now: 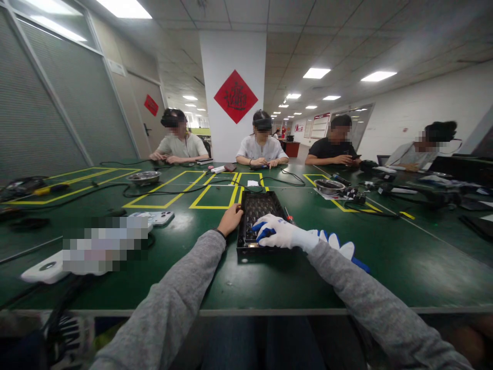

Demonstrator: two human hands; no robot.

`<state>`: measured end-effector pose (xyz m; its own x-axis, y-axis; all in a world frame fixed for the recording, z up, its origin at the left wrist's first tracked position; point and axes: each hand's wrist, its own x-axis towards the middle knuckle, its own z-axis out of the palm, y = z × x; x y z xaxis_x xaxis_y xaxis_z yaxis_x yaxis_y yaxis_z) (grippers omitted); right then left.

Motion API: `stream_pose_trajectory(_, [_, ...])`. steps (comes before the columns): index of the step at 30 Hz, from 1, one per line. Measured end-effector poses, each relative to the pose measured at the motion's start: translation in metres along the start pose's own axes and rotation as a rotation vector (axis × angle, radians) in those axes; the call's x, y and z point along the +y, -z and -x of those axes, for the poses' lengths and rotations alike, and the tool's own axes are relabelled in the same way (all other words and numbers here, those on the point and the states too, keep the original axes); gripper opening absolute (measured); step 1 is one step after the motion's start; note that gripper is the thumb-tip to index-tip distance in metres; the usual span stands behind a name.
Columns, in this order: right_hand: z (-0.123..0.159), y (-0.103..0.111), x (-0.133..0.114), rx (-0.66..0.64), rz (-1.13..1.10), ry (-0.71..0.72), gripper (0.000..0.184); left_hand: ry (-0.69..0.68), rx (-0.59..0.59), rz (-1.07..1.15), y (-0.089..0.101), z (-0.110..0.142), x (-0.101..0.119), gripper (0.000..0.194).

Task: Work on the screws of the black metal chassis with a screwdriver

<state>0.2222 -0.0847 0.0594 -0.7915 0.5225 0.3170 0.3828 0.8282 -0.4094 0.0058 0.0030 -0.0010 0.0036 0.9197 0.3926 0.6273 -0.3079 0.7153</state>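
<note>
A black flat device case [260, 209] with a perforated inner face lies on the green table [215, 277] in front of me. My bare left hand [230, 219] rests against its left edge. My right hand [280, 232], in a white glove with blue fingertips, lies on the case's near right part. A small red-handled screwdriver [288, 215] lies just right of the case. A second white and blue glove [342, 250] lies on the table by my right forearm.
Yellow tape rectangles [215, 195] mark the table. Metal bowls [145, 177] [328, 186], black cables [162, 191] and a white phone-like device [158, 218] lie around. Several people sit along the far side. More tools and devices crowd the right end [423, 191].
</note>
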Motion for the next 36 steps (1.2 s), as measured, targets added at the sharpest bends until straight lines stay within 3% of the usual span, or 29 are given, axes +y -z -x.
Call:
stream_pose_trajectory(5, [-0.001,-0.003,0.004,0.006,0.014,0.016,0.015,-0.006,-0.012,-0.012,0.001,0.001,0.002,0.037])
stream_pose_trajectory(11, [-0.001,-0.003,0.003,0.100,-0.042,0.010,0.014,-0.014,-0.013,-0.018,0.001,0.001,0.001,0.038])
stream_pose_trajectory(16, [-0.001,-0.002,0.001,0.073,-0.030,0.055,0.014,-0.019,-0.008,-0.013,0.000,0.002,0.000,0.039])
stream_pose_trajectory(23, [0.001,-0.001,0.002,0.042,-0.108,-0.049,0.022,-0.012,-0.010,-0.011,-0.001,0.007,-0.001,0.039])
stream_pose_trajectory(36, [-0.006,-0.002,-0.004,0.013,0.054,0.083,0.010,-0.020,-0.002,-0.033,0.000,0.003,-0.002,0.040])
